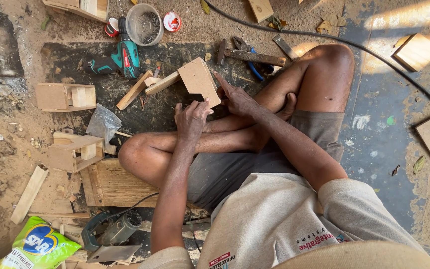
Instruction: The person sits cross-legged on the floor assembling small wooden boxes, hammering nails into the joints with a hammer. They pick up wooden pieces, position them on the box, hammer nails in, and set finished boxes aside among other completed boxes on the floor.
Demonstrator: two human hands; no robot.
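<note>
Board (198,79), a small square of pale wood fixed to two slats (161,83), stands tilted on the floor in front of my crossed legs, over the dark mat (90,65). My left hand (191,119) closes its fingers on the board's near lower edge; my right hand (236,97) lies flat against its right edge, fingers stretched out and gripping nothing. I judge this piece part-built: board and slats look joined, yet it lacks the boxed shape of the two finished wooden assemblies, one (65,96) at the mat's left edge, one (73,151) nearer my left knee. The green drill (115,59) lies unused at the mat's far edge beside a clear tub (144,24). A hammer (247,55) and pliers (247,65) lie past the board, untouched. A loose slat (134,90) rests just left of the piece. A grinder (110,231) sits by my left elbow, next to a green and yellow bag (36,246).
</note>
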